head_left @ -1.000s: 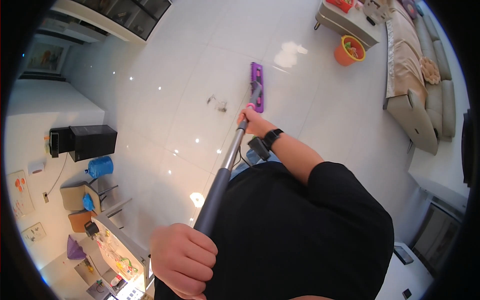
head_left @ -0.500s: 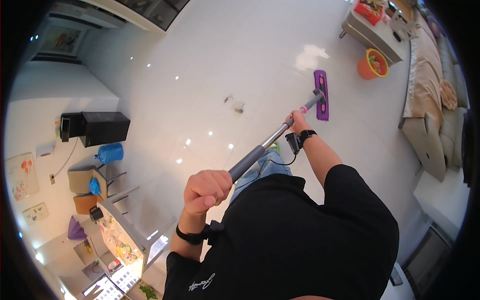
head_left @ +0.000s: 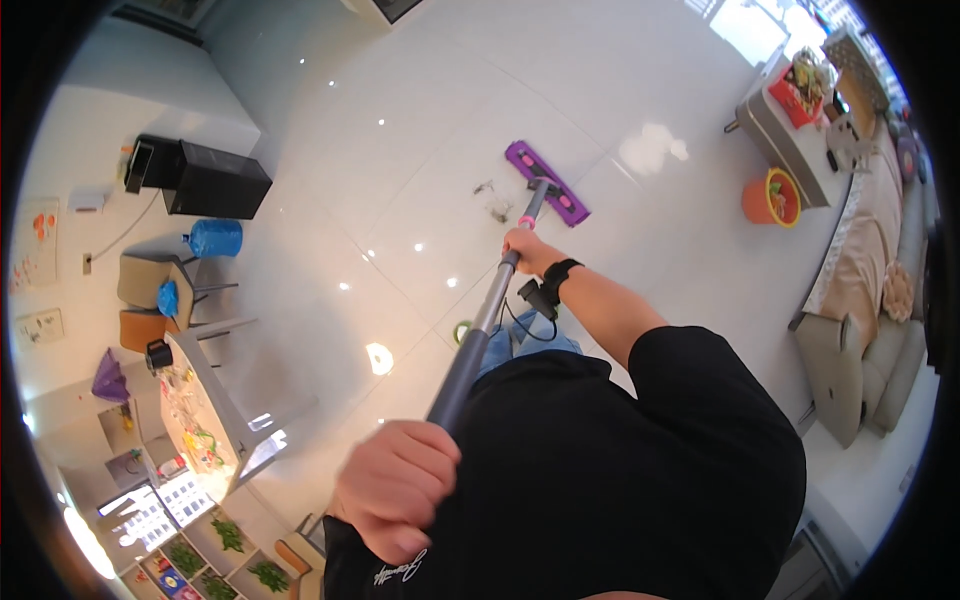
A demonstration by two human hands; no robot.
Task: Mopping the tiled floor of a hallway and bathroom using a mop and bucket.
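A flat mop (head_left: 487,310) with a grey and silver handle slants across the floor in front of me. The top end of its handle is wrapped in my left hand (head_left: 398,485), low by my shirt. Farther down the pole, near a pink ring, my right hand (head_left: 527,250) is closed around it. The purple mop head (head_left: 520,158) lies flat on the tiles. Just left of it, a small patch of dark hair-like debris (head_left: 492,203) sits on the floor; the two are very close.
At right stand an orange bucket (head_left: 765,203) with scraps inside, a low table (head_left: 778,135) with a red basket (head_left: 790,98), and a beige sofa (head_left: 835,375). On the left are a black cabinet (head_left: 222,180), a blue water bottle (head_left: 218,238), chairs (head_left: 145,275) and a cluttered table (head_left: 225,420).
The mop head has swung left and turned, coming close beside the debris. My left hand has come down and back toward me, and my right hand has shifted left. The view has turned.
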